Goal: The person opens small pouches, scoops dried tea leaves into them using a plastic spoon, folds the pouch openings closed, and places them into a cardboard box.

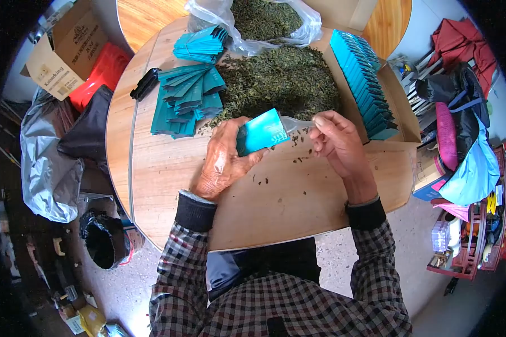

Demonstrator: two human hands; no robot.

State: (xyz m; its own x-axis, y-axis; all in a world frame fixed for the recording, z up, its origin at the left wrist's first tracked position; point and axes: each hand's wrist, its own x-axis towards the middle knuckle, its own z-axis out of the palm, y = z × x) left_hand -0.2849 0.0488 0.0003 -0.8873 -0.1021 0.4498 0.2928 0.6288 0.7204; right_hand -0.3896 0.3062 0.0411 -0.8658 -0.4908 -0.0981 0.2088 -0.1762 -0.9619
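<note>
My left hand (pixel 226 155) is closed round a teal packet (pixel 262 133), thumb along its lower edge, and holds it tilted above the near part of the table. In my right hand (pixel 338 141), thumb and fingers pinch the thin end of a clear plastic scoop (pixel 296 124). Its wide end meets the packet's right end; how far it reaches inside is hidden. Just beyond both hands spreads a heap of dried green tea leaves (pixel 281 78). Flat teal packets (pixel 188 101) lie fanned in a pile to the left, with a smaller stack (pixel 201 44) behind them.
On the right, a cardboard box (pixel 402 104) holds a row of upright teal packets (pixel 361 84). A clear bag (pixel 309 28) of leaves stands at the back. A black object (pixel 145 84) lies near the left edge. Loose leaves dot the wooden tabletop (pixel 275 208). A black-lined bin (pixel 102 238) stands left.
</note>
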